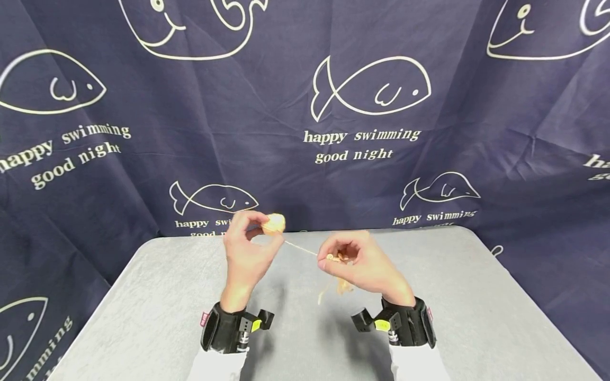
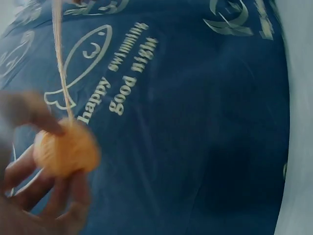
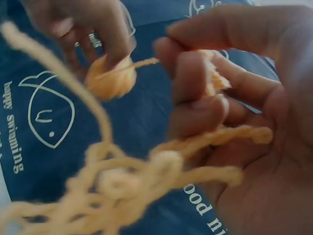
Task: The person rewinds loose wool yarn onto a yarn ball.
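The left hand [image 1: 245,256] is pinching a small ball of orange yarn [image 1: 274,224] between thumb and fingertips, lifted above the desk [image 1: 143,317] near its far edge. From the ball a taut strand [image 1: 300,247] is running rightward and slightly toward me to the right hand [image 1: 362,264], which is curling around a loose crocheted tail of yarn [image 1: 340,286] dangling beneath it.
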Demonstrator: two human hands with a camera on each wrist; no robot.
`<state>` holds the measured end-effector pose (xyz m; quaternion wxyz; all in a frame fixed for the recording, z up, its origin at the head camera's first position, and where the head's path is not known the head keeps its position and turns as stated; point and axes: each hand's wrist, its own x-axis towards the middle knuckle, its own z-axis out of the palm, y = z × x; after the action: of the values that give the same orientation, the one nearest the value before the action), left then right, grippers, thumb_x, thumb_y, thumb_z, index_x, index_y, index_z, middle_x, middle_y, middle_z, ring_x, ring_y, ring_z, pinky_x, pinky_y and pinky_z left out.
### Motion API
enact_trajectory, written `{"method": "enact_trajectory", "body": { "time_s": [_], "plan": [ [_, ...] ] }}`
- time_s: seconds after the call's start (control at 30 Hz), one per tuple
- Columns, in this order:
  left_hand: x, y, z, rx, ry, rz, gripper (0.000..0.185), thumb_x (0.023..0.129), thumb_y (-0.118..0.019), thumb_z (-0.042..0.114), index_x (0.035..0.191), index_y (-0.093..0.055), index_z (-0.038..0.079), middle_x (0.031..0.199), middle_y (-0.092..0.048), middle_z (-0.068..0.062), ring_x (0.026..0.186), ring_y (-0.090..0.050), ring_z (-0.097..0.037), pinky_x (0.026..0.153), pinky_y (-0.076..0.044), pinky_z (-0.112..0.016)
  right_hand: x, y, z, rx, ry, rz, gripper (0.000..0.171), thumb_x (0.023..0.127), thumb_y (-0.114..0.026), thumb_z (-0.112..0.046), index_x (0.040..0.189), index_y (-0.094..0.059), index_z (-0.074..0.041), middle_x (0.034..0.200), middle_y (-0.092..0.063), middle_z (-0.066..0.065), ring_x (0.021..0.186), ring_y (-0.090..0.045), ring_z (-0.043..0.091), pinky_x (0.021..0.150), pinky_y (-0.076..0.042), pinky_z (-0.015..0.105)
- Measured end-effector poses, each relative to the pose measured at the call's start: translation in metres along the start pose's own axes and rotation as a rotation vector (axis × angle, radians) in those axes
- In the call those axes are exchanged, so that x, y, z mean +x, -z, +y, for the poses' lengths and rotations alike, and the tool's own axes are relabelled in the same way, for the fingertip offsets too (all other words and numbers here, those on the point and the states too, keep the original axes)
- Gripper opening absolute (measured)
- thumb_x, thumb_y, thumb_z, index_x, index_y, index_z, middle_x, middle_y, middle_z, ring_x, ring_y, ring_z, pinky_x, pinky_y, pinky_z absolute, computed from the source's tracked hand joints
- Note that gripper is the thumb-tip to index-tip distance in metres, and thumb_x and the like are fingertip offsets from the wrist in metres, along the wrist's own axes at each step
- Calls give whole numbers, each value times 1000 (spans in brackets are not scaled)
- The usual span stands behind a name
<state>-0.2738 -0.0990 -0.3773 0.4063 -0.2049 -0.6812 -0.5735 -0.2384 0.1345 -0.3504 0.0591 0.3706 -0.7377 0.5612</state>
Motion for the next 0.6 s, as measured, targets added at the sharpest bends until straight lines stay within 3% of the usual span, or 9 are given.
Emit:
{"method": "enact_trajectory", "body": {
  "time_s": [0.13, 0.23, 0.33, 0.43, 0.6],
  "plan": [
    [-3, 1, 0, 109, -33, -303, 30, 65, -76, -6, 89, -64, 7, 92, -61, -1, 80, -64, -15, 68, -60, -31, -1, 4, -3, 66, 50, 126, 10, 86, -75, 2, 89, -72, -7, 80, -67, 2, 61, -54, 11, 49, -44, 23],
    [-5, 1, 5, 95, 8, -529, 31, 65, -77, -4, 88, -63, 11, 91, -59, 3, 80, -62, -12, 69, -60, -32, 0, 6, -2, 91, 77, 221, 10, 84, -75, 6, 90, -71, 0, 78, -67, 2, 57, -53, 9, 46, -43, 22],
    [-6, 0, 11, 62, 51, -705, 32, 63, -76, -3, 86, -61, 13, 88, -58, 4, 80, -61, -12, 70, -59, -30, 0, 8, -1, 125, 76, 298, 12, 82, -74, 10, 90, -70, 2, 76, -68, 1, 57, -54, 8, 47, -44, 20],
    [-7, 0, 16, 32, 83, -818, 32, 63, -77, -2, 85, -61, 13, 86, -58, 4, 80, -60, -12, 68, -59, -30, 1, 9, 1, 181, 63, 345, 12, 81, -73, 12, 90, -69, 4, 75, -67, 1, 59, -57, 9, 52, -49, 20],
    [-6, 3, 21, -12, 123, -921, 31, 63, -76, -2, 83, -62, 17, 83, -60, 7, 79, -61, -11, 67, -60, -30, 1, 13, 6, 219, 38, 368, 11, 81, -73, 12, 89, -70, 4, 75, -67, 1, 62, -59, 10, 58, -53, 21]
  ]
}}
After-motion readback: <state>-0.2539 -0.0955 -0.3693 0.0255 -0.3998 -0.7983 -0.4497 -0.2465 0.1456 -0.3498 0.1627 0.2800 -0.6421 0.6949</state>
